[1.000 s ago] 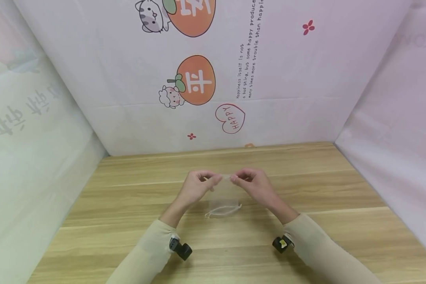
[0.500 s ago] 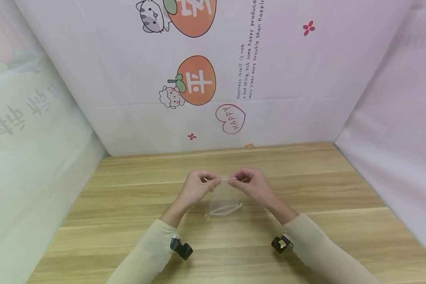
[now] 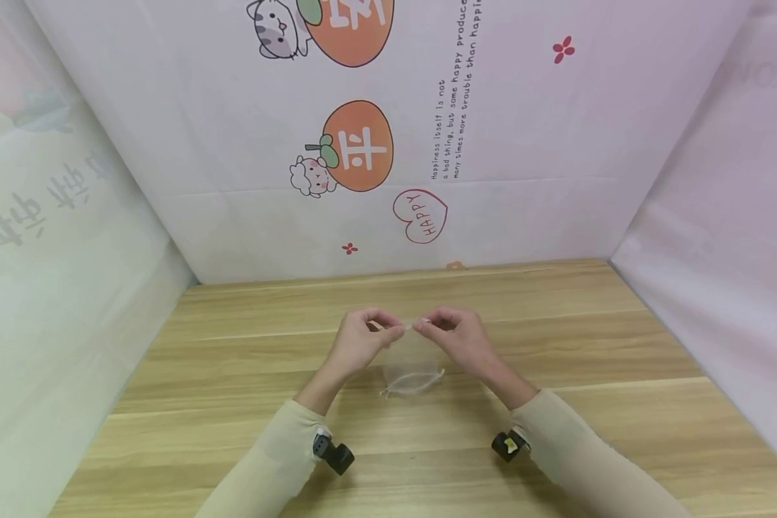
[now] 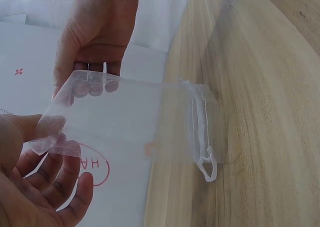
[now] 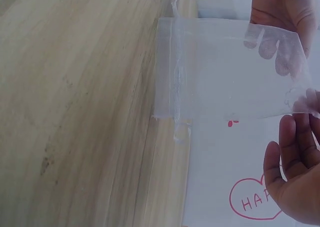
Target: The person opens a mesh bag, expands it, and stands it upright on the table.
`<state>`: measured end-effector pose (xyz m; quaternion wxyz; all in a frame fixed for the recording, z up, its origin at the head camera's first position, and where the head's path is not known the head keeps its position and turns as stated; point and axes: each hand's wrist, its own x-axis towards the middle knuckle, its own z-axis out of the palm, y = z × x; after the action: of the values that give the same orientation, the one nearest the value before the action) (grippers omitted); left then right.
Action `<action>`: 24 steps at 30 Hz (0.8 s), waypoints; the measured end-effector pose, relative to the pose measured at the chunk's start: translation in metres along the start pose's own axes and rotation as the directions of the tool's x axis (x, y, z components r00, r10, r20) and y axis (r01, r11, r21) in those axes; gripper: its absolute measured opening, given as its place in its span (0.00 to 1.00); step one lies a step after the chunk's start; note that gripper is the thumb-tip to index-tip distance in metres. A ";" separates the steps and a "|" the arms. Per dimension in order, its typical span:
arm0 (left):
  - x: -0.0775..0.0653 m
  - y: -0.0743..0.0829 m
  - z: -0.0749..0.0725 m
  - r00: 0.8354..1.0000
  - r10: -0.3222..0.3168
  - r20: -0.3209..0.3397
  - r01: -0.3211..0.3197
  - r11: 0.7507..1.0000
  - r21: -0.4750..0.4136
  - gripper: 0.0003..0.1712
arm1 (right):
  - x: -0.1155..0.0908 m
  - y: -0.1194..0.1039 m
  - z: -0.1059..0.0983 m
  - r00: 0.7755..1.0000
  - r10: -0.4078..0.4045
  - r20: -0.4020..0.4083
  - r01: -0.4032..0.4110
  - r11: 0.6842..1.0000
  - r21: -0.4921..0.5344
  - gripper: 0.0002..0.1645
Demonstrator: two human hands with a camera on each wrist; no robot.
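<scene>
A small sheer white drawstring pouch (image 3: pixel 411 365) hangs upside down between both hands, its drawstring end lowest. My left hand (image 3: pixel 360 339) pinches one upper corner between thumb and fingers. At the other corner, my right hand (image 3: pixel 464 341) pinches the mesh the same way. Fingers of both hands show through the thin fabric in the wrist views. The white cord (image 4: pixel 200 122) runs across the gathered band and ends in a loop in the left wrist view. In the right wrist view the pouch (image 5: pixel 225 67) is spread fairly flat and see-through.
Under the hands lies a wood-grain table (image 3: pixel 246 403). A white printed cloth (image 3: pixel 505 216) rises behind it, with more pale cloth walls (image 3: pixel 71 302) on both sides. Black wrist cameras (image 3: pixel 333 455) sit on both sleeves.
My right hand's fingertips have come slightly closer to the left ones. The pouch's lower end has swung a little to the right. Both hands keep their pinch.
</scene>
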<state>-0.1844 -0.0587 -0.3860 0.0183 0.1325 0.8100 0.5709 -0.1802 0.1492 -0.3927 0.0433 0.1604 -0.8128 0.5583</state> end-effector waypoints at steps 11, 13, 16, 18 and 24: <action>0.004 0.004 -0.002 0.995 -0.005 0.095 -0.002 0.997 0.075 0.10 | 0.001 0.001 -0.001 0.999 0.003 0.041 -0.003 1.000 -0.017 0.07; 0.005 0.005 -0.003 0.992 -0.001 0.128 -0.013 0.994 0.106 0.08 | 0.002 0.001 -0.002 0.998 0.005 0.063 -0.003 1.000 -0.021 0.06; 0.007 0.007 -0.004 0.986 0.016 0.166 -0.042 0.987 0.155 0.08 | 0.003 0.001 -0.003 0.996 -0.002 0.090 0.004 1.000 -0.024 0.04; 0.008 0.008 -0.004 0.984 0.021 0.179 -0.052 0.983 0.174 0.07 | 0.003 0.000 -0.003 0.995 -0.006 0.102 0.009 1.000 -0.029 0.04; 0.008 0.009 -0.005 0.985 0.012 0.170 -0.046 0.980 0.194 0.05 | 0.004 -0.001 -0.002 0.993 -0.018 0.113 0.025 0.998 -0.055 0.03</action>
<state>-0.1915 -0.0581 -0.3753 0.0648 0.1930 0.8562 0.4749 -0.1833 0.1497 -0.3898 0.0078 0.1991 -0.8277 0.5246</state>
